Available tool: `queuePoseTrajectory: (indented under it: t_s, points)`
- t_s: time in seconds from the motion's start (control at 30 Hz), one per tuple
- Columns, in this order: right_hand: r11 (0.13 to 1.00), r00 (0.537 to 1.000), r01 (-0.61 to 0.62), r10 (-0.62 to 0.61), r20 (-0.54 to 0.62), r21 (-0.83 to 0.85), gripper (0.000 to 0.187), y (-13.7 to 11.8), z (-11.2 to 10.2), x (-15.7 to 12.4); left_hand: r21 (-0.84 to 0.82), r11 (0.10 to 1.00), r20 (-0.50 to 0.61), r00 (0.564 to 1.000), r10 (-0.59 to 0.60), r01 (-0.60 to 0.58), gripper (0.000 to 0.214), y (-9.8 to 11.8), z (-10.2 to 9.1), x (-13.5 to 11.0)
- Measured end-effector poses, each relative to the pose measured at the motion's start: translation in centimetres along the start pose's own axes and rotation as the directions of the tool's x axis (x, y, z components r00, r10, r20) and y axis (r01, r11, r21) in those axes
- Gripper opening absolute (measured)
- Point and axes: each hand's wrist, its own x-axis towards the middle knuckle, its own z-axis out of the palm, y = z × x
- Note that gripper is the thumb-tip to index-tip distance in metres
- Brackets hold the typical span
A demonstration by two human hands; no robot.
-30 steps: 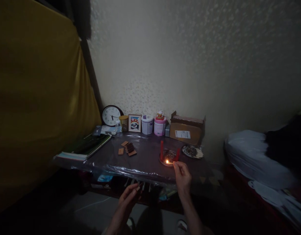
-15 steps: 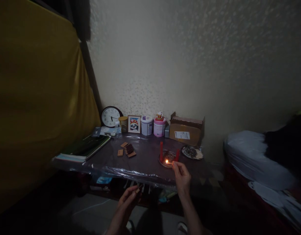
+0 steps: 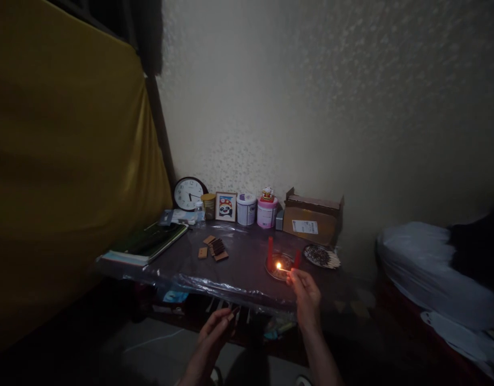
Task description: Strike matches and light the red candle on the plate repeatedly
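Note:
My right hand (image 3: 309,295) pinches a lit match (image 3: 285,269), its flame burning over a round metal plate (image 3: 276,277). Two red candles stand on that plate: a taller candle (image 3: 270,252) on the left and a shorter candle (image 3: 297,258) on the right, partly behind my fingers. I see no flame on either wick. Lower down, in front of the table edge, my left hand (image 3: 212,335) is closed on a small tan-and-dark striker card (image 3: 231,316). Similar striker cards (image 3: 218,249) lie on the table, left of the plate.
Loose matches (image 3: 333,260) lie on a second plate at the right. Along the wall stand a clock (image 3: 189,193), a framed panda picture (image 3: 225,207), two tubs and a cardboard box (image 3: 311,220). A book (image 3: 150,244) lies at left. Clear plastic covers the table (image 3: 239,268).
The match flame looks slightly bigger and sits near the taller candle. Both hands keep their hold. The whole view has shifted slightly, so things appear farther right and lower.

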Motion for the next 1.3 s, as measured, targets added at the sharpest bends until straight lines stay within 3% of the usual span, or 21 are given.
queuePoseTrajectory:
  t_s: [0.73,1.3]
  points:
    - [0.989,0.993,-0.116,0.114,0.035,0.088,0.020,-1.1,0.4,0.4,0.015,0.999,-0.063,0.998,0.029,-0.028,0.039,-0.3,0.3,-0.1]
    - [0.988,0.987,-0.128,0.118,0.106,0.087,0.023,-0.5,0.6,3.1,0.006,1.000,-0.096,0.995,0.003,-0.003,0.047,-0.8,0.5,0.4]
